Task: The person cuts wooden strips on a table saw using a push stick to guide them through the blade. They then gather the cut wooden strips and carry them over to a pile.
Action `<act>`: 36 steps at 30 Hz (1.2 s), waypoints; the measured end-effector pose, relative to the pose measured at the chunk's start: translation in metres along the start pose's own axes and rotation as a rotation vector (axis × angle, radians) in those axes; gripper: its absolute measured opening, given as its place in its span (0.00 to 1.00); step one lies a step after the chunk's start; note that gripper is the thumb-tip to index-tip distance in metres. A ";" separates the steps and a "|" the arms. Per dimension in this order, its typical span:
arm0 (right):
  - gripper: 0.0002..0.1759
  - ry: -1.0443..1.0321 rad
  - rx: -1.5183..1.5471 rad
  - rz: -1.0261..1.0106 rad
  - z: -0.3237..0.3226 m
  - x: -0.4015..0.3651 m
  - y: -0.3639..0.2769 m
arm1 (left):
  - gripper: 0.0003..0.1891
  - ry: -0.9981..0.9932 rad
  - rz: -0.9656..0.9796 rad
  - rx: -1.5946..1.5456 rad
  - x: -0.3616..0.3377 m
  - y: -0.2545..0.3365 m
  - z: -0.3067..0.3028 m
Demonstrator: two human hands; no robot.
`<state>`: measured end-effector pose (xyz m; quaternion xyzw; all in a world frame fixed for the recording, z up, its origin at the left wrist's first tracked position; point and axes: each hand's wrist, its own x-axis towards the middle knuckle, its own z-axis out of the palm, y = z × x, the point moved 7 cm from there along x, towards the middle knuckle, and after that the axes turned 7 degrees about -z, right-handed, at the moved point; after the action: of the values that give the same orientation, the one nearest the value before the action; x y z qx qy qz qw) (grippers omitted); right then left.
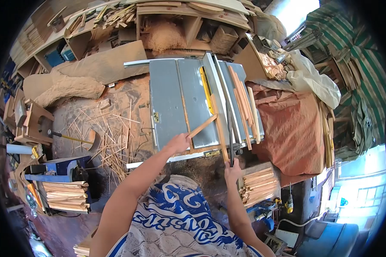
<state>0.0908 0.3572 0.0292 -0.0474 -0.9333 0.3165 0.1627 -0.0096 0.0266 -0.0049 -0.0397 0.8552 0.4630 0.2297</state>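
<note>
A table saw with a grey top [165,92] stands in front of me, a pale fence [216,79] running along it. My left hand [181,143] is closed round a short wooden stick [203,125], its far tip right at a long wooden strip [221,137]. That strip lies lengthwise on the saw beside the fence. My right hand [233,169] is closed at the strip's near end, by the saw's front edge. A dark narrow bar [231,141] runs beside the strip into the same hand. Left of the fence shows a long yellow insert [206,91].
Several cut strips [243,107] lie right of the fence. Thin offcuts [116,143] litter the floor at left, near a long-handled tool [75,139]. Stacked wood [258,184] stands at my right, with a brown cover [291,128] beyond. Sawdust [164,35] is heaped at the back.
</note>
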 end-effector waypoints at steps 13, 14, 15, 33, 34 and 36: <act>0.38 0.294 -0.034 0.081 0.009 0.027 -0.009 | 0.19 0.023 -0.017 -0.004 0.033 0.011 -0.020; 0.41 0.286 -0.036 0.142 0.008 0.029 -0.010 | 0.19 0.018 -0.013 0.002 0.035 0.011 -0.019; 0.41 0.291 -0.036 0.148 0.011 0.030 -0.007 | 0.19 0.033 -0.006 0.002 0.036 0.014 -0.020; 0.39 0.324 -0.129 0.139 0.015 0.042 -0.026 | 0.19 0.011 -0.052 -0.023 0.015 0.020 -0.003; 0.39 0.331 -0.129 0.143 0.001 0.032 -0.023 | 0.19 0.027 -0.060 -0.006 0.015 0.024 -0.009; 0.30 0.191 -0.003 -0.139 -0.018 -0.002 -0.031 | 0.19 0.008 -0.050 -0.028 0.019 0.019 -0.007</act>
<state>0.0994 0.3422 0.0609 -0.0129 -0.9151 0.2970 0.2723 -0.0346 0.0348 0.0050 -0.0663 0.8482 0.4690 0.2372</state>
